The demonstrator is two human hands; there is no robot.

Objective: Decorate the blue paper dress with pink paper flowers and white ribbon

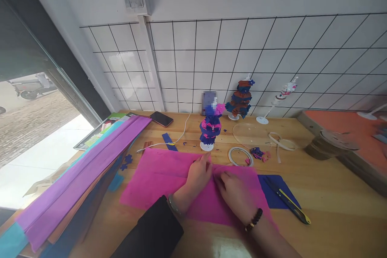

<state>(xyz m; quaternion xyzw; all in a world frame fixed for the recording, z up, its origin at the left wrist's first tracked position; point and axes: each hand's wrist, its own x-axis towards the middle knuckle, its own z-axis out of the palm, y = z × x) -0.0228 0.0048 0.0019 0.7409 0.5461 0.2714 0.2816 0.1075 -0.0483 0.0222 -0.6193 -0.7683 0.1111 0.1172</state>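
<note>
On the wooden surface (332, 193) lies a pink paper sheet (157, 177); left hand (198, 175) and right hand (236, 193) press it flat, each grip open, clasping nothing.

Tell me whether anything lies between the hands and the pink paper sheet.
Nothing visible does. The left hand and right hand both rest flat on the pink paper sheet, pressing it directly against the wooden table.

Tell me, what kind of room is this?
Probably a craft corner or small workshop. On the wooden table both hands press on a pink crepe paper sheet, long folded paper rolls lie at the side, and little paper trees stand by the tiled wall.
</note>
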